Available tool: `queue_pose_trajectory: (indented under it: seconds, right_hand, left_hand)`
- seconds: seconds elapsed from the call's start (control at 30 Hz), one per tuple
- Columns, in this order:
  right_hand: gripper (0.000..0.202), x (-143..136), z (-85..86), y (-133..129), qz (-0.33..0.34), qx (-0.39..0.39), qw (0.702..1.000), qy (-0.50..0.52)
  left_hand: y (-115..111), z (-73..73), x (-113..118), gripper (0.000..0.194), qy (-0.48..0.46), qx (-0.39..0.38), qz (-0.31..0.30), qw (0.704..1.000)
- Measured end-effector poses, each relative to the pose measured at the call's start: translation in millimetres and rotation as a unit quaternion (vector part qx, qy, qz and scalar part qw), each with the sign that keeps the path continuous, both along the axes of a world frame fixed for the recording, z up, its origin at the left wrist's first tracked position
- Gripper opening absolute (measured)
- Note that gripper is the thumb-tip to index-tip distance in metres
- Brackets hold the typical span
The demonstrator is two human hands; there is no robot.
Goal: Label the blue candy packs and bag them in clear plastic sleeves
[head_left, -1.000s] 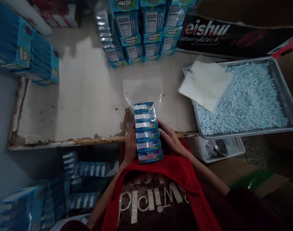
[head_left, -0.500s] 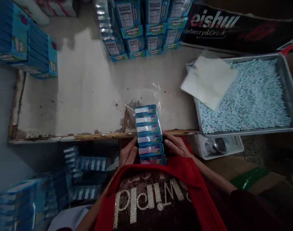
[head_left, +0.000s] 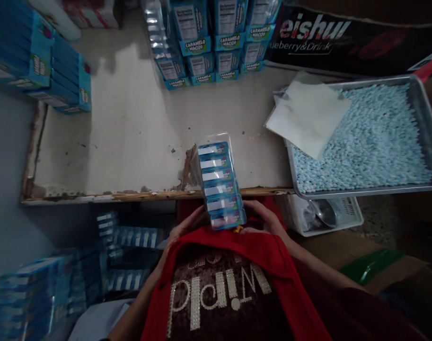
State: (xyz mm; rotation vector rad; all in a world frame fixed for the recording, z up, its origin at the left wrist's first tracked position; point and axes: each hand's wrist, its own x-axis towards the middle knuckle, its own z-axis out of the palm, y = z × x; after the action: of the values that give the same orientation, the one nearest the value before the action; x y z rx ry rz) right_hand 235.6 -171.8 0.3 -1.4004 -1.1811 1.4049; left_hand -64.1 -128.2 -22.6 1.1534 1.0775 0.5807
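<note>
A row of several small blue candy packs [head_left: 216, 176] in a clear plastic sleeve lies over the table's front edge, its far end on the tabletop and its near end against the red apron. At the near left side of the row, my left hand [head_left: 187, 224] is closed along it, the fingertips partly hidden. My right hand [head_left: 264, 219] curls round the near right corner, thumb and fingers bent against the sleeve. A small orange-yellow bit [head_left: 238, 229] shows below that corner; I cannot tell what it is.
Stacked blue candy boxes [head_left: 196, 45] stand at the back, more boxes [head_left: 70, 87] at the left. On the right, a metal tray [head_left: 365, 194] holds pale blue candies beneath paper sheets [head_left: 308, 116]. Below are a white bin [head_left: 357, 218] with a metal scoop and more wrapped packs [head_left: 136, 237].
The row of packs has moved slightly away from me and tilted, and its loose clear plastic now lies close around the far end. My right hand's fingers have curled more at the near end.
</note>
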Motion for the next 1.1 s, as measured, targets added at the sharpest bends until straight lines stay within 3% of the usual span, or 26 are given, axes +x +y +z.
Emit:
queue_pose_trajectory:
  seconds: [0.07, 0.13, 0.23, 0.3, 0.37, 0.43, 0.57, 0.8, 1.1]
  right_hand:
    - [0.066, -3.1, -3.5, 15.1, -0.032, 0.027, 0.998, -0.038]
    - [0.055, -1.7, -7.7, 31.3, -0.057, 0.037, 0.996, -0.051]
    - [0.049, 7.5, -13.5, 51.9, -0.079, 0.065, 0.989, -0.103]
    - [0.057, 13.9, -18.1, 60.7, -0.080, 0.101, 0.975, -0.183]
    - [0.068, 16.1, -24.9, 66.0, -0.067, 0.129, 0.961, -0.237]
    - [0.061, 13.2, -33.7, 69.2, -0.052, 0.137, 0.957, -0.249]
    - [0.030, 0.3, -47.7, 71.6, -0.064, 0.134, 0.952, -0.269]
    - [0.029, -15.2, -50.8, 66.9, -0.111, 0.138, 0.941, -0.290]
    - [0.021, -15.0, -69.6, 66.0, -0.098, 0.187, 0.915, -0.344]
  left_hand:
    - [13.6, -2.9, 2.7, 0.078, -0.060, -0.043, 0.017, 0.997]
    - [30.3, -7.7, 7.6, 0.089, -0.079, -0.021, 0.002, 0.997]
    - [50.0, -13.4, 20.8, 0.093, 0.030, 0.134, -0.010, 0.991]
    - [55.4, -16.4, 34.0, 0.102, 0.133, 0.255, 0.012, 0.958]
    - [55.6, -20.8, 49.5, 0.112, 0.188, 0.326, 0.030, 0.926]
    - [53.7, -26.9, 64.5, 0.105, 0.201, 0.338, 0.037, 0.918]
    - [51.2, -36.3, 80.6, 0.074, 0.220, 0.330, 0.066, 0.916]
    - [46.4, -32.4, 74.6, 0.042, 0.260, 0.386, 0.107, 0.879]
    - [45.7, -39.0, 67.2, 0.026, 0.308, 0.385, 0.125, 0.861]
